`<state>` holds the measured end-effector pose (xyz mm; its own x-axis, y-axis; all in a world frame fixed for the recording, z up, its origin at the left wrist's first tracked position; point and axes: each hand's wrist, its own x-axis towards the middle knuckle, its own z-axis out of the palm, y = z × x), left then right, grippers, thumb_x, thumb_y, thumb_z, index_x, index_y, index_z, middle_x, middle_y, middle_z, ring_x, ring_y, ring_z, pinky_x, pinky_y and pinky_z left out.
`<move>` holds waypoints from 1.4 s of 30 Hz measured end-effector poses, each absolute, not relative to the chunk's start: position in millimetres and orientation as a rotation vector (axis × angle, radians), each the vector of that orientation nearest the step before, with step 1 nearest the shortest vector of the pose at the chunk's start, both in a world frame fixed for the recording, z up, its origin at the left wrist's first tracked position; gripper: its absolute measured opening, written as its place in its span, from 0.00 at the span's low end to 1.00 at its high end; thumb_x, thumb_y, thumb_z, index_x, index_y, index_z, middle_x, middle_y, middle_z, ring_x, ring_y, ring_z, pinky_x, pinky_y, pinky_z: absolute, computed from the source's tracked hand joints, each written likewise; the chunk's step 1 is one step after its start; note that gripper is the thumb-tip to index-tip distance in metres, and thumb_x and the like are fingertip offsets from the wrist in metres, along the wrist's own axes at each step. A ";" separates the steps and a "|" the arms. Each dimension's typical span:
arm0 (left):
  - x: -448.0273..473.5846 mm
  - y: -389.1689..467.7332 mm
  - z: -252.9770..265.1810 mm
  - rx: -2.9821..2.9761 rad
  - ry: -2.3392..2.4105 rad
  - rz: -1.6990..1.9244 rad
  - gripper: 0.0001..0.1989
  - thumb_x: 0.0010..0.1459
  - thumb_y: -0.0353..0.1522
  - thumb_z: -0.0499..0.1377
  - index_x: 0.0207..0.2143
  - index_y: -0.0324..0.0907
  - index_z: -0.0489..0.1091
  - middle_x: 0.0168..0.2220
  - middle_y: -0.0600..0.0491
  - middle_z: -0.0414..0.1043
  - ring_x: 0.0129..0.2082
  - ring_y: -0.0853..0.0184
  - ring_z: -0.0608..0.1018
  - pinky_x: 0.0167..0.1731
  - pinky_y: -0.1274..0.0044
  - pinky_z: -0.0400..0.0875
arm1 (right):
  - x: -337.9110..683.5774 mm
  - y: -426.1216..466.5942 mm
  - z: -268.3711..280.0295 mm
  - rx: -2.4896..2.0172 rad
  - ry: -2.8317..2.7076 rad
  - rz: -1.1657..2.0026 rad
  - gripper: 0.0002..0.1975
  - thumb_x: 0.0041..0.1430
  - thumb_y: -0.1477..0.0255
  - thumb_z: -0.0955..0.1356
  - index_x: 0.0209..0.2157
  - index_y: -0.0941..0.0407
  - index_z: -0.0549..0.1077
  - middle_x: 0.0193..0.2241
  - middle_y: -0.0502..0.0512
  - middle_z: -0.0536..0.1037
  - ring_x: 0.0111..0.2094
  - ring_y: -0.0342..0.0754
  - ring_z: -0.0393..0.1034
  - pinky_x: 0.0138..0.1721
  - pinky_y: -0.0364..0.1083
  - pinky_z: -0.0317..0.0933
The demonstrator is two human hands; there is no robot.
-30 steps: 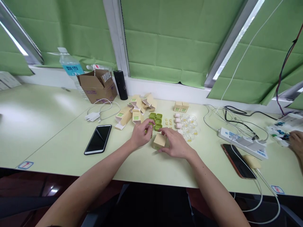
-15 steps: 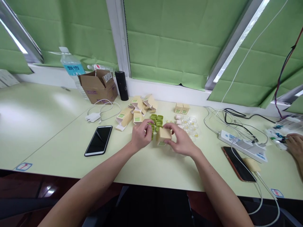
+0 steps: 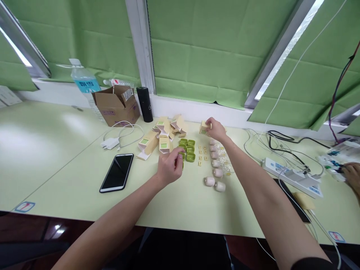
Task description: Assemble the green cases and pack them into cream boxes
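My right hand (image 3: 217,130) reaches to the back of the table, its fingers closed on a small cream carton (image 3: 204,127) with a green label. The hand hides whatever stands directly behind it. My left hand (image 3: 170,165) is closed, fingers curled, at the near left of several small green square cups (image 3: 190,156); anything in its grasp is hidden. To the right of the cups lie tiny yellow clips (image 3: 200,152) in short rows. Farther right are several pale pink barrel-shaped pieces (image 3: 209,181) and clear plastic parts (image 3: 226,165), partly behind my right forearm.
Opened cream cartons (image 3: 164,144) lie in a heap behind my left hand. Around them are a phone (image 3: 117,172), a white charger (image 3: 110,143), a black flask (image 3: 144,105) and a cardboard box (image 3: 118,107). A power strip (image 3: 292,176) with cables and another person's hand (image 3: 353,174) are at right.
My right hand has carried the small carton from beside the green cups to the back of the table. My left hand has stayed near the cups, shifting slightly toward me.
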<state>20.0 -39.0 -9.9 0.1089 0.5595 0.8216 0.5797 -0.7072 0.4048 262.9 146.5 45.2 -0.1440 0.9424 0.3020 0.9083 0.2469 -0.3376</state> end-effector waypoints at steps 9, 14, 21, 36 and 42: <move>20.2 -38.0 -12.6 -2.355 -1.170 -1.667 0.10 0.66 0.25 0.51 0.45 0.43 0.69 0.18 0.61 0.68 0.16 0.71 0.71 0.21 0.78 0.62 | 259.2 152.3 11.2 -1.824 -2.158 -0.218 0.17 0.61 0.80 0.62 0.50 0.55 0.70 0.57 0.64 0.75 0.73 0.58 0.45 0.71 0.63 0.36; 21.4 -38.6 -13.1 -2.341 -1.163 -1.636 0.10 0.67 0.26 0.50 0.45 0.42 0.70 0.18 0.60 0.68 0.16 0.71 0.71 0.21 0.78 0.62 | 252.1 128.9 9.9 -1.803 -2.193 -0.378 0.22 0.59 0.82 0.62 0.52 0.56 0.75 0.62 0.67 0.71 0.66 0.64 0.56 0.65 0.60 0.45; 23.2 -38.5 -12.9 -2.341 -1.141 -1.642 0.10 0.67 0.25 0.52 0.44 0.42 0.70 0.17 0.61 0.66 0.15 0.71 0.69 0.20 0.79 0.59 | 230.3 107.5 7.5 -1.852 -2.406 -0.149 0.16 0.63 0.77 0.63 0.49 0.59 0.77 0.51 0.67 0.80 0.52 0.59 0.73 0.59 0.56 0.50; 20.1 -35.7 -11.3 -2.286 -1.136 -1.558 0.10 0.66 0.25 0.52 0.43 0.42 0.71 0.16 0.62 0.62 0.14 0.72 0.66 0.20 0.78 0.56 | 229.2 102.1 16.3 -1.913 -2.228 -0.089 0.23 0.62 0.79 0.61 0.57 0.59 0.74 0.57 0.68 0.78 0.58 0.60 0.71 0.61 0.57 0.51; 16.5 -31.9 -11.9 -2.272 -1.275 -1.627 0.09 0.66 0.27 0.52 0.42 0.42 0.71 0.17 0.61 0.65 0.15 0.72 0.67 0.20 0.78 0.55 | 250.9 55.5 31.7 -1.696 -1.951 -0.116 0.20 0.64 0.77 0.58 0.49 0.56 0.77 0.47 0.63 0.83 0.49 0.59 0.75 0.53 0.55 0.59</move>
<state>16.5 -31.9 -11.9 0.0953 0.5762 0.8117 0.6503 -0.6534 0.3875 250.9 55.5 31.7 -0.0558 0.8909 0.4507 0.9382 0.2012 -0.2816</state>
